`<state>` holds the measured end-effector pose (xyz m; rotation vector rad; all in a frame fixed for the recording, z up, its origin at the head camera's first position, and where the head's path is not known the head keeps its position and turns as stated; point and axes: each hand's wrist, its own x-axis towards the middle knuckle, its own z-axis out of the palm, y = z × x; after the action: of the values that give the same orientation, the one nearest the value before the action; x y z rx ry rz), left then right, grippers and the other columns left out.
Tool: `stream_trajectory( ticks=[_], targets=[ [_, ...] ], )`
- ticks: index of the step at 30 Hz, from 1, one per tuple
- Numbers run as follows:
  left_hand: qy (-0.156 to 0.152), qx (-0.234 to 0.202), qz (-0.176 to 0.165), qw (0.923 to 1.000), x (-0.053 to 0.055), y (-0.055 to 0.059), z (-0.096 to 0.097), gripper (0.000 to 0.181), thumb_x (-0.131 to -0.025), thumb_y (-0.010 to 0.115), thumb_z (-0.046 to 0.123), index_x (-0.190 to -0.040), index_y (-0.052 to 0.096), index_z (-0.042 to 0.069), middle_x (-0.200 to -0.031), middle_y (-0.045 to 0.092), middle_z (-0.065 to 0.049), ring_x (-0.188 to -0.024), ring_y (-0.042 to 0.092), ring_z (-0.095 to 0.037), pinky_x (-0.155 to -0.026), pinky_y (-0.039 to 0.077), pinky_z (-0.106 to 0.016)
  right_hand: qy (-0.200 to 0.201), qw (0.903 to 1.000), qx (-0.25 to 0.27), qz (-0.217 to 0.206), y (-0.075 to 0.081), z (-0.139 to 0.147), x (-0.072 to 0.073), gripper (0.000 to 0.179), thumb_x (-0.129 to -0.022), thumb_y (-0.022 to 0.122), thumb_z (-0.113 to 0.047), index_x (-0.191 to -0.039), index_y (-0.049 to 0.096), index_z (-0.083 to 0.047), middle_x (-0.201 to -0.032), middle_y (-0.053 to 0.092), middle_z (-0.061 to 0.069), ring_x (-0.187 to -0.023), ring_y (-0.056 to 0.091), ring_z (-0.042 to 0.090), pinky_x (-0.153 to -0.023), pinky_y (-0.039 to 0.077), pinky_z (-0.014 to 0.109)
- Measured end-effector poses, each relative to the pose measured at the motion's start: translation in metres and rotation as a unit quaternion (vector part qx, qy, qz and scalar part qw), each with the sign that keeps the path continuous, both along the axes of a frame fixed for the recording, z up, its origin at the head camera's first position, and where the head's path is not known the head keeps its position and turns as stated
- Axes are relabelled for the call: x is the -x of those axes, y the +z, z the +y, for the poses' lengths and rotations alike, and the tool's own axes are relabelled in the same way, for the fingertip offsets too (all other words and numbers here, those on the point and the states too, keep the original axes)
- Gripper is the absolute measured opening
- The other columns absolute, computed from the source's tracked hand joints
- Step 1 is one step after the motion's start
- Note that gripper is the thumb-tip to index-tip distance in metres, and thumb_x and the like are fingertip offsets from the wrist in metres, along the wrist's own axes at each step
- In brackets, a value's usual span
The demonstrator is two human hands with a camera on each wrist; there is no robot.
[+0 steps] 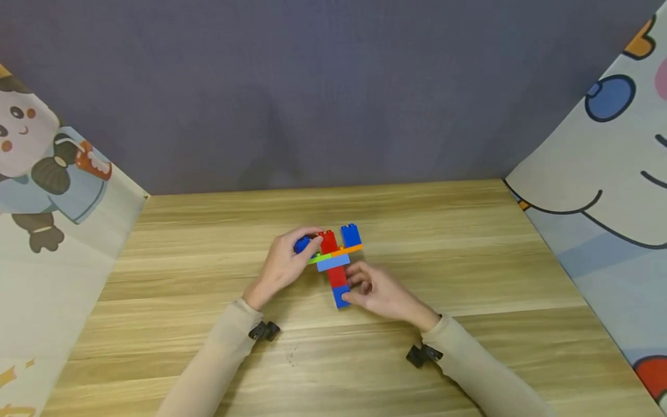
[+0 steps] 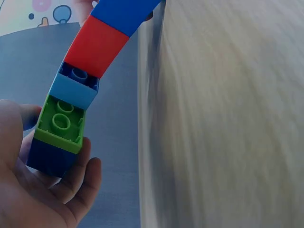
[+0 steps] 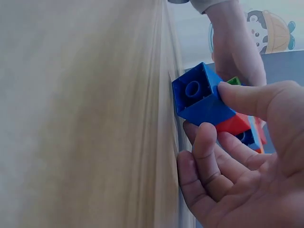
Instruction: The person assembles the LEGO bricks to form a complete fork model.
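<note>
Several building blocks are joined into one toy figure held above the table. My left hand (image 1: 281, 262) grips the blue block (image 1: 300, 245) at its left end, thumb in front and fingers behind. Beneath that block sits a green block (image 2: 61, 121), its hollow underside showing in the left wrist view. An orange block (image 1: 350, 250) continues to the right, bearing another blue block (image 1: 351, 236). Between them rises a red block (image 1: 328, 243). A light blue block (image 1: 333, 262) and a lower red block (image 1: 337, 277) lead down to the bottom blue block (image 3: 204, 107), pinched by my right hand (image 1: 385, 291).
The wood-grain table (image 1: 208, 231) spreads beneath both hands. A dark grey panel (image 1: 323, 92) stands along its far edge. Printed cartoon panels rise at the left (image 1: 62, 231) and right (image 1: 563, 168). Small black devices (image 1: 264, 330) sit at both sleeve cuffs.
</note>
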<state>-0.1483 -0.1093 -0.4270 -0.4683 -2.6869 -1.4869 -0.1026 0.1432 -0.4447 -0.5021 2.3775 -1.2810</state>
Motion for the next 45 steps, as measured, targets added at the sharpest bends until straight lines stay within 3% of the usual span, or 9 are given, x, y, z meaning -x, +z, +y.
stream_trajectory(
  ticks=[10,20,31,40,45],
  targets=[
    [-0.005,0.038,-0.037,0.9986,0.007,-0.005,0.011,0.037,-0.106,0.066,0.037,-0.137,0.072,0.018,-0.13,0.074,-0.005,-0.123,0.068,-0.026,-0.109,0.055,-0.049,-0.016,0.9999,-0.003,-0.004,0.001,0.002,-0.007,0.05,-0.098,0.078,-0.027,-0.138,0.061,-0.003,-0.12,0.075,0.01,-0.089,0.065,0.015,-0.078,0.056,0.028],
    [-0.011,0.031,-0.037,0.9988,0.015,-0.007,0.02,0.037,-0.106,0.065,0.036,-0.136,0.072,0.014,-0.13,0.073,-0.007,-0.118,0.069,-0.027,-0.104,0.058,-0.047,-0.042,0.9991,-0.004,-0.01,0.0,0.004,-0.007,0.051,-0.098,0.077,-0.03,-0.14,0.06,-0.005,-0.125,0.074,0.011,-0.093,0.068,0.015,-0.083,0.058,0.034],
    [-0.015,0.058,-0.035,0.9976,0.02,-0.011,0.024,0.04,-0.107,0.063,0.037,-0.138,0.071,0.011,-0.136,0.072,-0.01,-0.131,0.065,-0.031,-0.115,0.051,-0.052,-0.061,0.9981,0.009,-0.006,-0.003,0.004,-0.007,0.054,-0.097,0.08,-0.029,-0.141,0.06,-0.007,-0.127,0.073,0.01,-0.089,0.067,0.014,-0.08,0.057,0.032],
    [-0.027,0.1,-0.033,0.9941,0.026,-0.012,0.025,0.04,-0.109,0.06,0.036,-0.138,0.07,0.011,-0.139,0.071,-0.01,-0.133,0.065,-0.031,-0.116,0.05,-0.05,-0.066,0.9977,0.014,-0.004,-0.005,0.004,-0.007,0.052,-0.097,0.08,-0.024,-0.14,0.061,-0.001,-0.105,0.072,0.006,-0.079,0.06,0.014,-0.067,0.049,0.024],
    [-0.04,0.117,-0.039,0.9916,0.03,-0.013,0.024,0.042,-0.11,0.058,0.037,-0.14,0.069,0.01,-0.144,0.069,-0.011,-0.137,0.062,-0.032,-0.118,0.048,-0.051,-0.061,0.9981,0.009,0.005,-0.007,0.003,-0.006,0.054,-0.097,0.079,-0.026,-0.14,0.062,0.001,-0.102,0.073,0.006,-0.077,0.06,0.014,-0.066,0.048,0.023]
  ],
)
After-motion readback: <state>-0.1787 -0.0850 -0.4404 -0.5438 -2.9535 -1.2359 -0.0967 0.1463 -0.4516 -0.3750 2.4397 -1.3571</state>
